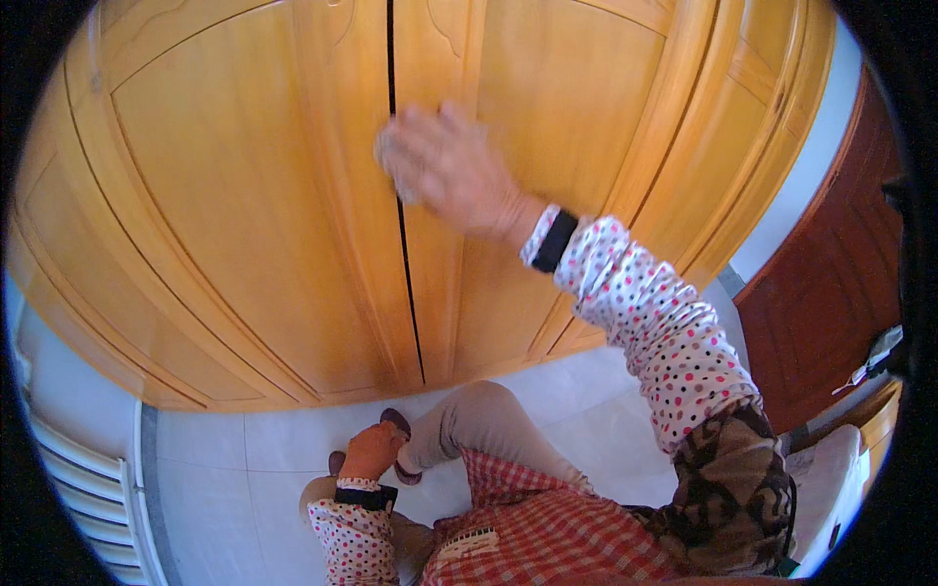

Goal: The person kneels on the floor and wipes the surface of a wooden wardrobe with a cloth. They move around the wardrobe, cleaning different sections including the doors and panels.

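My right hand (458, 172), blurred, presses a crumpled light-coloured cloth (388, 160) against the front of a glossy yellow-brown wooden wardrobe (242, 183). Beneath the cloth runs the dark vertical gap (407, 286) between two panelled doors. Low in the view my left hand (372, 448) is curled above the floor, beside my bent knee. Something pale shows at its fingertips, too small to make out, and I cannot tell whether the hand grips it. Both forearms wear dotted white sleeve covers (645, 308) with black cuffs.
Pale floor tiles (212, 447) lie under my dark shoes (396, 421). A white radiator (88, 491) stands at the lower left. On the right are a dark red-brown door (821, 293) and, below it, a pale padded surface (824, 476).
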Motion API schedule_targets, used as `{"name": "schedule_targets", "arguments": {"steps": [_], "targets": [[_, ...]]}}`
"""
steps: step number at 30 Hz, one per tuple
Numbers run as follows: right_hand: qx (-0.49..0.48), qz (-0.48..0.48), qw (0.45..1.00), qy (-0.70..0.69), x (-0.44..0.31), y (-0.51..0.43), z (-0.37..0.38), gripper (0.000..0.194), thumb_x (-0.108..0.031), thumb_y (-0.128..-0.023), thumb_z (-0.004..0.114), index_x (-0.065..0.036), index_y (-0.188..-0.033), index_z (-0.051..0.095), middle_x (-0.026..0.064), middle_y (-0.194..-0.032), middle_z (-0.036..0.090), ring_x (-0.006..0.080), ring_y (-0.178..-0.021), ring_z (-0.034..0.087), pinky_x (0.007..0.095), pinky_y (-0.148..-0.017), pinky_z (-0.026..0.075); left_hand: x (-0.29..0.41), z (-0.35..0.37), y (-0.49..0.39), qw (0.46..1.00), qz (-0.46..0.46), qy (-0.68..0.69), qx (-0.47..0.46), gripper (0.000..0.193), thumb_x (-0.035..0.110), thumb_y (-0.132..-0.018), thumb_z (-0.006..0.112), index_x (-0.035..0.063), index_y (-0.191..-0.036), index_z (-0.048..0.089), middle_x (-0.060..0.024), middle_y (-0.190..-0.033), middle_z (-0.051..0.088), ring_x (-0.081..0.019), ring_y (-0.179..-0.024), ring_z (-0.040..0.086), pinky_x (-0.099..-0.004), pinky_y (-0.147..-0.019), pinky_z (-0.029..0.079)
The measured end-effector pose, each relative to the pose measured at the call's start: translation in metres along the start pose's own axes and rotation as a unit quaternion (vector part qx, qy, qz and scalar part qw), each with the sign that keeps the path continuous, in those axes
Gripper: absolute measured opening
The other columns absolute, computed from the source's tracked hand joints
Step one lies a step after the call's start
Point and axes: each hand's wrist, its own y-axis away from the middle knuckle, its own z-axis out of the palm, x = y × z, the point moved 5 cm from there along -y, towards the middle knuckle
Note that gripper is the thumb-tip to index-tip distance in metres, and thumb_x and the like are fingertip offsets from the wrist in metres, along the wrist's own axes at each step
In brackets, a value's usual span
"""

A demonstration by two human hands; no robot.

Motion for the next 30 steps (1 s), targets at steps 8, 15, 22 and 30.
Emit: {"name": "schedule_targets", "arguments": {"steps": [8,15,22,30], "targets": [[-0.090,-0.020,0.996,-0.006,-0.083,0.069,0.005,0.045,-0.022,-0.089,0.060,-0.014,-0.133,0.060,0.0109,-0.149,0.048,0.0305,-0.144,0.040,0.0558,-0.118,0.027,-0.008,-0.002,0.042,0.999,-0.010,-0.005,0.039,0.037,0.036,-0.093,0.055,0.0017,-0.103,0.064,-0.0260,-0.095,0.070,-0.0453,-0.090,0.067,-0.0547,-0.079,0.054],[0.136,0.144,0.973,0.117,0.066,-0.011,-0.054,0.051,-0.017,-0.076,0.073,-0.013,-0.126,0.062,0.0138,-0.131,0.056,0.0365,-0.126,0.050,0.0582,-0.110,0.033,-0.006,0.010,-0.009,0.999,-0.020,-0.022,-0.012,0.049,0.051,-0.092,0.061,0.0064,-0.112,0.067,-0.0238,-0.106,0.070,-0.0437,-0.101,0.065,-0.0517,-0.086,0.052],[0.256,0.100,0.950,0.148,0.115,-0.072,-0.097,0.025,-0.012,-0.085,0.066,-0.004,-0.109,0.064,0.0155,-0.102,0.059,0.0335,-0.097,0.055,0.0445,-0.083,0.044,0.012,0.019,-0.027,1.000,-0.001,-0.013,0.014,0.042,0.044,-0.092,0.060,0.0056,-0.108,0.066,-0.0239,-0.105,0.070,-0.0455,-0.099,0.064,-0.0538,-0.084,0.051],[0.146,0.144,0.968,0.142,0.054,-0.023,-0.061,0.039,-0.016,-0.076,0.072,-0.011,-0.114,0.065,0.0078,-0.110,0.060,0.0306,-0.099,0.056,0.0440,-0.078,0.044,0.030,-0.013,0.010,0.999,0.018,0.007,0.032,0.037,0.037,-0.092,0.063,0.0050,-0.110,0.067,-0.0236,-0.104,0.070,-0.0442,-0.097,0.066,-0.0522,-0.082,0.053]]}}
